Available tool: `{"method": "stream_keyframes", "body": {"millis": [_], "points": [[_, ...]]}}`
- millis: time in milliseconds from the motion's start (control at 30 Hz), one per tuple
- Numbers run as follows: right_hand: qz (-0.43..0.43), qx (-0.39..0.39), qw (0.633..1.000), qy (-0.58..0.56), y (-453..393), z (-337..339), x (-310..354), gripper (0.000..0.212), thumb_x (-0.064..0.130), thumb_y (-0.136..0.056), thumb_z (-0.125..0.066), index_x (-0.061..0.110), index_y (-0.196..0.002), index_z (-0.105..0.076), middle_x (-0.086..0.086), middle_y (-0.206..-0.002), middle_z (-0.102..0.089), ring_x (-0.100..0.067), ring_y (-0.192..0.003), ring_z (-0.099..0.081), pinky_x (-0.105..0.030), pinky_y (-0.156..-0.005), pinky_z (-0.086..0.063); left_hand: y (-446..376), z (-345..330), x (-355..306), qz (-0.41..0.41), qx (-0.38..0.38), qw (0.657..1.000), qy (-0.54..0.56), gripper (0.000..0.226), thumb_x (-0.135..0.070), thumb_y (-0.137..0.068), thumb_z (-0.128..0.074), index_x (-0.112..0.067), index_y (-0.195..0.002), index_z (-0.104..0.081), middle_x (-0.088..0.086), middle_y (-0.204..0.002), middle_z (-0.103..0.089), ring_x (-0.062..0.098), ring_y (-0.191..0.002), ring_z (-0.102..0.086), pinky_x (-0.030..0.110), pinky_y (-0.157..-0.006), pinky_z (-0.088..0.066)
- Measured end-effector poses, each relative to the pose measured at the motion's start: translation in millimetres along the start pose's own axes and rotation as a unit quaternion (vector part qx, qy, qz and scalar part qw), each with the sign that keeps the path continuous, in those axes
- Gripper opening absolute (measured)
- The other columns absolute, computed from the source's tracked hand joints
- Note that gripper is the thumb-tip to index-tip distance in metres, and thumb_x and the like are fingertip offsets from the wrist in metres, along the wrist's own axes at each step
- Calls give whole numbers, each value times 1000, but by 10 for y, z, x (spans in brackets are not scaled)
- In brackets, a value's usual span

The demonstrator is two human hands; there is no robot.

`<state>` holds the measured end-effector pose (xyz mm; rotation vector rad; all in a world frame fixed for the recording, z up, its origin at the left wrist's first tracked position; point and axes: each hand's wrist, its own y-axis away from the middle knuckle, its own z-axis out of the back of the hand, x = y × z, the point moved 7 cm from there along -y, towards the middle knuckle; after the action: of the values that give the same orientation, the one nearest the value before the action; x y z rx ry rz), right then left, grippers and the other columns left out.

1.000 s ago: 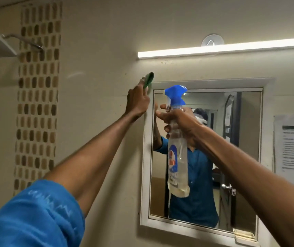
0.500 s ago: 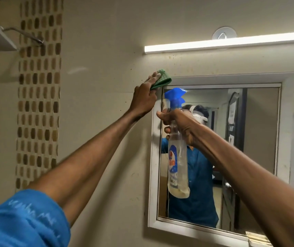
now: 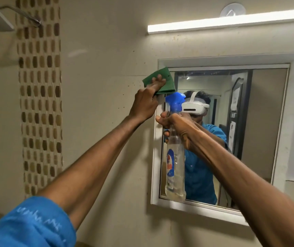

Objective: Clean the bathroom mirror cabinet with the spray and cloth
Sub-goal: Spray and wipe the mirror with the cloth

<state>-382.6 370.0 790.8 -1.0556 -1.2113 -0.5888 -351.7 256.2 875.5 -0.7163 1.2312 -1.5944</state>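
Green cloth (image 3: 157, 82): your left hand (image 3: 145, 103) presses it, fingers straight, on the cabinet (image 3: 156, 157) frame's top-left corner. Right hand (image 3: 180, 129) grips the spray (image 3: 175, 166). Wiping step; next, likely wipe along the frame.

Left hand (image 3: 145, 102) presses green cloth (image 3: 157, 81) on mirror cabinet (image 3: 156, 157) frame at ten o'clock; right hand (image 3: 180, 129) grips spray bottle (image 3: 175, 168) centrally.
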Motion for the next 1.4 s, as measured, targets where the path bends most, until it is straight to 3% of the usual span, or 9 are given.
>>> {"method": "stream_keyframes", "body": {"millis": [200,300,400,567,733,867,1033,1167,1400], "points": [[-36,-16,998,55,80,78,-393,13,10,-86,-70,15,-84,-58,6,-55,-68,-15,-53,-55,-31,-53,-53,184,-69,-83,-22,19,999,-37,53,-2,-91,-45,-17,-142,-41,3,-152,-31,19,-143,-23,30,-113,-25],[-37,-12,999,31,142,76,-547,22,10,-83,-76,15,-98,-61,0,-72,-72,-17,-62,-59,-35,-59,-54,259,-99,-96,-27,20,998,-61,52,-3,-93,-46,-17,-142,-41,1,-153,-30,18,-143,-22,32,-112,-29],[-21,-6,999,29,213,48,-619,29,10,-78,-80,13,-99,-61,-8,-84,-66,-11,-52,-60,-28,-52,-54,346,-143,-82,-29,31,996,-82,51,-7,-95,-47,-18,-144,-38,0,-154,-28,19,-143,-21,35,-111,-32],[6,-27,999,33,273,62,-722,27,6,-80,-78,15,-78,-52,-1,-67,-59,-13,-53,-57,-31,-54,-54,555,-261,-78,-24,49,994,-91,52,-16,-97,-49,-18,-146,-32,2,-155,-24,19,-143,-21,36,-113,-32],[10,-41,998,53,320,99,-839,27,14,-77,-83,18,-89,-59,-5,-77,-65,-19,-59,-60,-36,-61,-58,734,-303,-75,-18,62,991,-116,56,-8,-94,-46,-18,-147,-31,0,-155,-23,19,-143,-20,36,-109,-38],[-4,-55,995,83,403,120,-1030,28,15,-74,-84,18,-80,-57,-4,-67,-62,-19,-55,-59,-38,-60,-56,932,-373,-71,-9,82,988,-129,60,-6,-92,-47,-18,-148,-29,1,-156,-19,19,-144,-19,38,-106,-41],[-11,-43,997,63,506,90,-1220,31,14,-74,-84,19,-93,-61,-2,-68,-63,-13,-50,-58,-28,-51,-51,1104,-454,-62,8,100,987,-129,58,-10,-94,-46,-17,-149,-26,2,-157,-18,20,-144,-18,38,-104,-42],[-7,-50,996,70,592,91,-1396,29,10,-73,-83,16,-80,-55,-1,-64,-57,-13,-48,-53,-31,-53,-51,1297,-493,-60,13,109,986,-123,60,-9,-92,-48,-16,-148,-28,2,-157,-18,19,-144,-18,37,-105,-42],[-37,-58,995,78,798,109,-1774,29,12,-70,-84,16,-81,-58,-4,-61,-60,-18,-48,-55,-33,-52,-51,1795,-646,-21,50,114,988,-92,59,-9,-92,-49,-17,-147,-30,1,-155,-23,16,-144,-19,33,-104,-43]]}}
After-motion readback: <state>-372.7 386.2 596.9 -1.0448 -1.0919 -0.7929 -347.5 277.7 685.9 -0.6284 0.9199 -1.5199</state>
